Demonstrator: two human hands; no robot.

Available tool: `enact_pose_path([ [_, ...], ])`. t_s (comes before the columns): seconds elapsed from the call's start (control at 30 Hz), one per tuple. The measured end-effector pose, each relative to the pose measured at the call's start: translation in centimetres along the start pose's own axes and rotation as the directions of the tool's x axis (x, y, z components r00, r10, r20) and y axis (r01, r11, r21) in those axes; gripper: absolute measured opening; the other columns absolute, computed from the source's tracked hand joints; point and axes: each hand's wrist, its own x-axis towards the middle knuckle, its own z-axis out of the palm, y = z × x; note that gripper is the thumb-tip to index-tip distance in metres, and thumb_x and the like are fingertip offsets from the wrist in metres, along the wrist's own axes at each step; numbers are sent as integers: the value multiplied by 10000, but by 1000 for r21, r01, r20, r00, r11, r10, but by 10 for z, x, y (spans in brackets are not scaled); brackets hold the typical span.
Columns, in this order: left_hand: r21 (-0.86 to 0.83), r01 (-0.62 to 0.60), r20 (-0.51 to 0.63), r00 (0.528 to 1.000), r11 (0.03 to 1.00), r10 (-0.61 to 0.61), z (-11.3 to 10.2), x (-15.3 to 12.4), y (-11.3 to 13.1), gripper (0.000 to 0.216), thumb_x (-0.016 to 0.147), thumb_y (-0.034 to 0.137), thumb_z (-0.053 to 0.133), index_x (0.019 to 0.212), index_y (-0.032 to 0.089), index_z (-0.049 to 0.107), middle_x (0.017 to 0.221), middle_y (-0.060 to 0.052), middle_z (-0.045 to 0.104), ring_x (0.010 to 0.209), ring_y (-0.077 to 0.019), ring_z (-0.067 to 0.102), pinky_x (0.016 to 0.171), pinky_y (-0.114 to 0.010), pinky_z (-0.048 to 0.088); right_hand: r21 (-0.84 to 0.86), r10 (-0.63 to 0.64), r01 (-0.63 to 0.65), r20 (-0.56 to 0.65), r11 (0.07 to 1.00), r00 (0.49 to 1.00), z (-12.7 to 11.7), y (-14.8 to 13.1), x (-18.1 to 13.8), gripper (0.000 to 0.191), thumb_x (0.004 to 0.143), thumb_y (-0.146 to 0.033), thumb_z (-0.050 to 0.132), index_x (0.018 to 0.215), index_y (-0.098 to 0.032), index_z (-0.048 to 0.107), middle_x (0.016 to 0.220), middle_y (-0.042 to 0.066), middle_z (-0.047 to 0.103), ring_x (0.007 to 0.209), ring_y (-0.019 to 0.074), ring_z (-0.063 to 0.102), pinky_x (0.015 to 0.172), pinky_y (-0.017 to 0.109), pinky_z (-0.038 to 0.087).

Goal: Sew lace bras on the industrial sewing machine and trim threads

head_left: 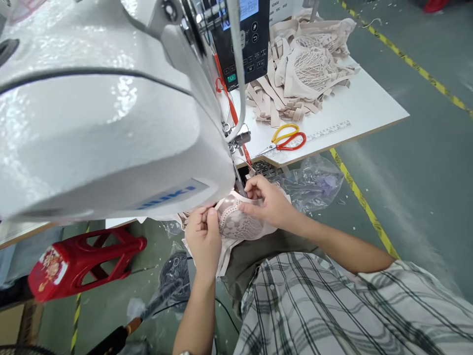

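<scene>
Both hands hold a pale pink lace garment piece (238,226) just below the needle area of a white sewing machine (111,113). My left hand (203,236) pinches the piece's left edge with curled fingers. My right hand (268,199) grips its upper right edge, fingers pressed on the fabric near the needle (239,185). The machine's head hides the rest of the sewing bed.
A white table (362,106) carries a pile of pink lace pieces and straps (303,69), yellow and red scissors (288,138) and a ruler strip along its edge. A black control panel (246,39) hangs on the machine. A red stool (84,261) and plastic bags (314,182) lie on the floor.
</scene>
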Motion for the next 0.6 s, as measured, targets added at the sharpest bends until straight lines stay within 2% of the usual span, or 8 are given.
enact_pose_path([
  [0.1,-69,-41,96,994,997,48,0,-20,1,176,916,316,606,1010,183,672,692,17,647,585,-111,604,556,-207,465,76,149,-158,116,985,982,-6,-6,-16,327,831,-452,702,971,-187,570,741,-39,504,610,103,441,557,232,356],
  [0.23,-184,112,303,952,976,-53,1,-40,2,187,933,379,609,968,195,618,646,31,634,554,-115,599,546,-212,471,34,130,-139,190,990,973,-21,-13,-34,201,886,-358,654,830,-165,666,750,-15,534,702,117,499,668,250,398],
  [0.27,-192,182,370,924,964,-101,2,-42,1,228,927,416,617,965,192,631,667,18,653,581,-124,615,566,-222,485,31,118,-127,204,991,972,-24,-14,-37,200,892,-343,651,814,-161,686,761,-10,551,721,119,513,695,253,405],
  [0.33,-216,360,514,832,908,-208,7,-40,0,357,905,526,620,972,181,678,769,-32,714,691,-163,669,638,-262,524,58,117,-135,247,989,962,-28,-15,-43,199,893,-337,656,840,-158,725,783,-1,593,749,125,546,724,257,419],
  [0.4,-266,549,641,715,793,-280,15,-37,-1,510,863,652,600,946,164,721,887,-89,759,848,-231,712,744,-330,558,77,129,-158,296,984,946,-29,-15,-49,201,884,-341,669,868,-154,742,790,6,624,752,130,566,716,257,429],
  [0.47,-319,673,729,624,667,-282,22,-35,0,592,813,719,604,899,151,749,965,-126,777,1001,-302,711,859,-398,558,62,130,-160,334,985,934,-28,-15,-53,206,879,-345,677,846,-152,742,778,7,633,740,131,569,700,254,429],
  [0.53,-371,727,766,591,579,-252,25,-35,5,559,794,688,649,889,150,768,1018,-131,782,1099,-329,690,942,-425,539,17,114,-129,360,991,926,-26,-15,-56,214,890,-352,669,852,-156,744,795,12,654,759,136,583,706,253,432],
  [0.6,-449,731,746,623,513,-235,20,-35,12,424,812,573,705,911,167,779,1047,-99,785,1099,-292,698,950,-390,546,-69,78,-55,389,996,918,-27,-12,-58,242,918,-379,642,899,-162,747,850,28,685,800,150,608,724,259,436],
])
